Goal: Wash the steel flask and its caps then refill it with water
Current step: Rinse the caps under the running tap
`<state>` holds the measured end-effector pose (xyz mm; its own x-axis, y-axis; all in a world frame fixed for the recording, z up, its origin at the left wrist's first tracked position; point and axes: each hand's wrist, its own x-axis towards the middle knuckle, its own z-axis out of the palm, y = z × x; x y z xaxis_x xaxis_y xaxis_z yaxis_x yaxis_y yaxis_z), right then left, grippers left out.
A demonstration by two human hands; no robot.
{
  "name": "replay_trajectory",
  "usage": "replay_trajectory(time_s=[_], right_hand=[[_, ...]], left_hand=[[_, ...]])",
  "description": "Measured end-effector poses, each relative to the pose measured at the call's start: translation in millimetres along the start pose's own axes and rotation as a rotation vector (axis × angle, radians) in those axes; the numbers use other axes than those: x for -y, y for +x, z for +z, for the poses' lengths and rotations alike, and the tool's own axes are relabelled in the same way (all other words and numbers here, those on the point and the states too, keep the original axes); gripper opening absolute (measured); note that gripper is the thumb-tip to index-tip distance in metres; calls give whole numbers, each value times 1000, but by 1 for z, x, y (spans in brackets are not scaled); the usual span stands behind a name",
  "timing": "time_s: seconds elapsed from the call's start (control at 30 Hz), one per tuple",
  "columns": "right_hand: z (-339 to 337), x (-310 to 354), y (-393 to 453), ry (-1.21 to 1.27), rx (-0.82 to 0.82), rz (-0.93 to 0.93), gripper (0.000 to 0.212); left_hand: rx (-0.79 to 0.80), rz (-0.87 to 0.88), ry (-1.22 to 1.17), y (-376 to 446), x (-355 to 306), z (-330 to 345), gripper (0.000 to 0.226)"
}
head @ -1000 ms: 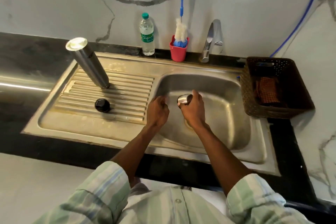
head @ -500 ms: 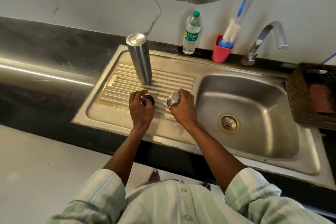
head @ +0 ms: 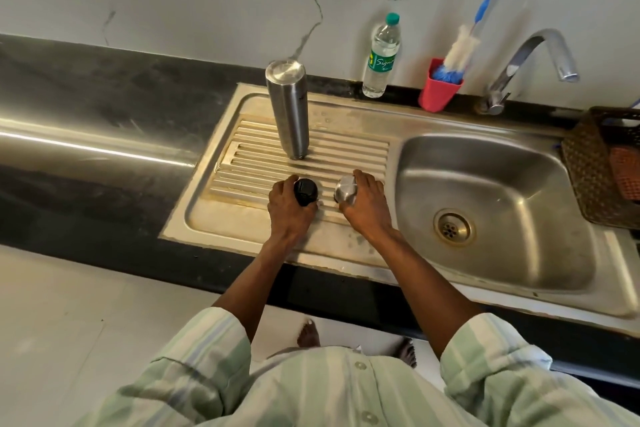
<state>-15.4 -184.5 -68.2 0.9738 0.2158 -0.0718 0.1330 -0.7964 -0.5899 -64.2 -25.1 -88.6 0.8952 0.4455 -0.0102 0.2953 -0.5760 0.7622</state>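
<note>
The steel flask (head: pixel 288 111) stands upside down on the ribbed drainboard (head: pixel 346 149) left of the sink basin. In front of it, my left hand (head: pixel 289 210) grips the black inner cap (head: pixel 305 191) at the drainboard's near ribs. My right hand (head: pixel 363 206) is closed around the shiny steel outer cap (head: pixel 344 190), a little to the right of the black one. Both caps sit low over the drainboard; whether they touch it I cannot tell.
The sink basin (head: pixel 502 184) with its drain (head: pixel 452 227) lies to the right, the tap (head: pixel 530 66) behind it. A water bottle (head: pixel 381 55) and a red cup (head: pixel 438 88) holding a blue-handled bottle brush (head: pixel 462 48) stand along the back. A brown basket (head: pixel 602 166) sits at far right.
My right hand carried the steel cap from over the basin to the drainboard. My left hand moved left and took hold of the black cap. The view shifted left.
</note>
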Motion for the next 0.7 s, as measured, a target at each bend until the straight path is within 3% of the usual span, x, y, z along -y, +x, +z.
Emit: replay_trajectory(time_s=[0.07,0.13,0.27,0.33,0.43,0.53,0.7], right_hand=[[-2,-1,-3,16,33,24,97],[-5,-1,-8,50,-14,25,97],[-16,-7,-13,177,-162,23,77],[-29,-10,-9,331,-203,74,58],[-61,-10,-1,696,-129,190,26],[-94,-25,6,971,14,240,22],[-144,-70,9,1125,86,228,19]], left_hand=[[1,-11,-7,1,2,2,68],[-32,-8,-58,-2,0,2,64],[-287,58,-239,-11,-21,4,58],[-321,86,-336,-13,-45,8,59],[-245,138,-434,-13,-85,24,55],[-122,173,-495,-15,-118,54,56],[42,152,-498,-28,-166,112,57]])
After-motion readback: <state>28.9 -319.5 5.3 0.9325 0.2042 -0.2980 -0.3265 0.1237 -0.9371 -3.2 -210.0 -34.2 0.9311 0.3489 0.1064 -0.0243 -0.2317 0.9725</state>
